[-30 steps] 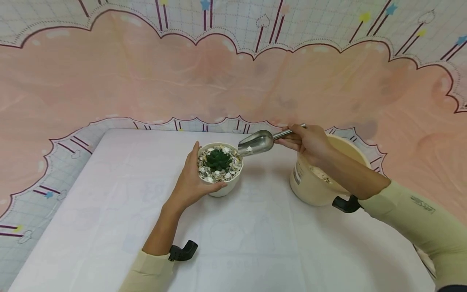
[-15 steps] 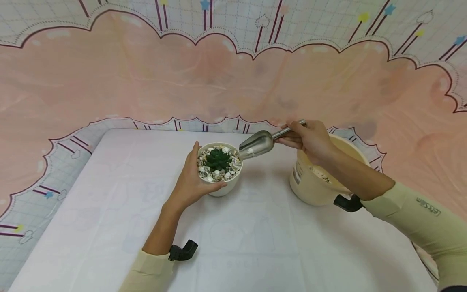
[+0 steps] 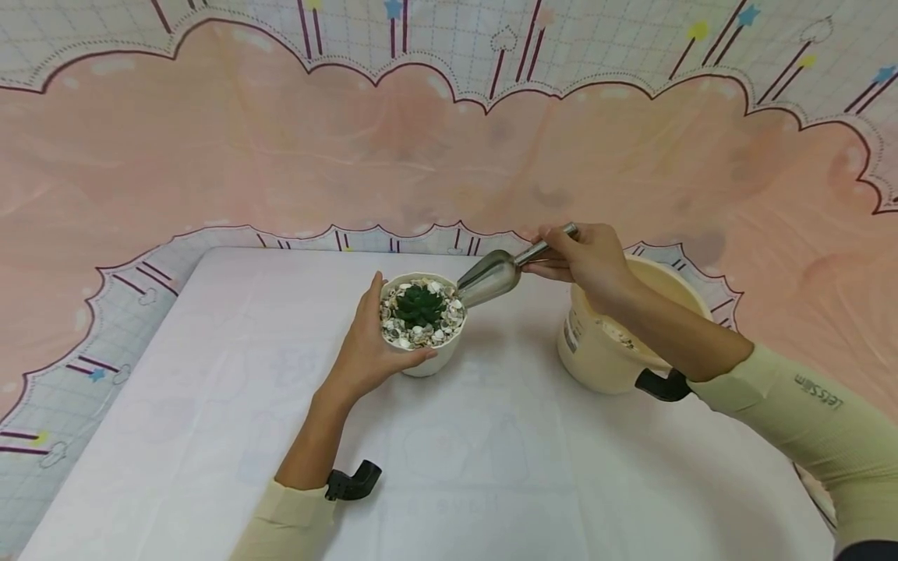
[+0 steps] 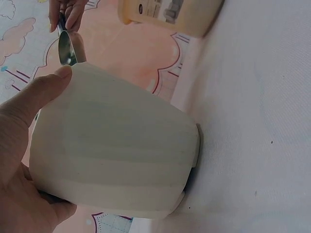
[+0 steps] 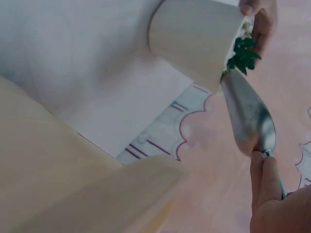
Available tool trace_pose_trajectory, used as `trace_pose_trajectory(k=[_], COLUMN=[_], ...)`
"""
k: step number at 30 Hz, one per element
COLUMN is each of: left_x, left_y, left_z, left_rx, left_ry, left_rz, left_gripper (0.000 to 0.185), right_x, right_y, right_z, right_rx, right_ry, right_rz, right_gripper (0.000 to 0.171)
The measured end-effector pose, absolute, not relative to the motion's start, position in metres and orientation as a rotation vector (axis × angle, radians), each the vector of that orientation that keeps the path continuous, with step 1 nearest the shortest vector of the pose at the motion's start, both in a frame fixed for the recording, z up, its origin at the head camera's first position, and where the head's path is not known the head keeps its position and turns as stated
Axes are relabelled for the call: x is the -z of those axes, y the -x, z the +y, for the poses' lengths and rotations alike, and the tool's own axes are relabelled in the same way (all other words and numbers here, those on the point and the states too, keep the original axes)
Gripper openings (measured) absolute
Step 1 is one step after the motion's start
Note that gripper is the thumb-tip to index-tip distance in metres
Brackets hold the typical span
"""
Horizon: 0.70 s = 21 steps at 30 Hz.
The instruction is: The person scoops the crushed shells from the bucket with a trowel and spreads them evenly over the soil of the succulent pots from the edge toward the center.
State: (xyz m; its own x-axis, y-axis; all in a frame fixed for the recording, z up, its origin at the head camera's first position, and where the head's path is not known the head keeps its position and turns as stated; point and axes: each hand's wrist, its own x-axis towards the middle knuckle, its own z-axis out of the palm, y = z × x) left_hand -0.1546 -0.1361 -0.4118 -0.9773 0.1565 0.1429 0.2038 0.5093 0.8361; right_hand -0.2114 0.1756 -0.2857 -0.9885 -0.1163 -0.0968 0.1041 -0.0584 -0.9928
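A small white flower pot (image 3: pixel 436 365) stands on the white-covered table, held round its left side by my left hand (image 3: pixel 365 343). Pale pebbles (image 3: pixel 421 340) fill its top around a dark green succulent (image 3: pixel 419 305). My right hand (image 3: pixel 596 265) grips the handle of a metal scoop (image 3: pixel 489 280), raised above the scoop's bowl. The scoop's tip meets the pot's right rim and points down toward the pebbles. In the right wrist view the scoop (image 5: pixel 250 116) shows its underside, and the succulent (image 5: pixel 244 54) sits just past its tip. The left wrist view mostly shows the pot's wall (image 4: pixel 116 141).
A cream bucket (image 3: pixel 596 366) with a label and some pebbles inside stands to the right, beneath my right forearm. Behind the white tabletop (image 3: pixel 491 467) hangs a peach patterned cloth (image 3: pixel 421 156).
My right hand has risen a little and shifted left, tilting the scoop more steeply toward the pot. A white pebble seen in the scoop earlier is no longer visible there. The left hand stays put.
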Motion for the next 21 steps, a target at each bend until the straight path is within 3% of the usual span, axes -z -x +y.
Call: trace_pose_trajectory(k=[5,21], left_x=[0.413,0.41], left_y=[0.155,0.154], left_z=[-0.136,-0.137], left_rx=[1.505,1.503], left_ry=[0.315,0.304], left_rz=[-2.684,-2.698], left_gripper=[0.136,0.136], right_x=[0.284,0.293], right_y=[0.212,0.219], right_z=[0.174,0.163], right_rx=[2.195,2.246], right_ry=[0.04,0.097], right_rz=[2.093,2.038], right_gripper=[0.023,0.025])
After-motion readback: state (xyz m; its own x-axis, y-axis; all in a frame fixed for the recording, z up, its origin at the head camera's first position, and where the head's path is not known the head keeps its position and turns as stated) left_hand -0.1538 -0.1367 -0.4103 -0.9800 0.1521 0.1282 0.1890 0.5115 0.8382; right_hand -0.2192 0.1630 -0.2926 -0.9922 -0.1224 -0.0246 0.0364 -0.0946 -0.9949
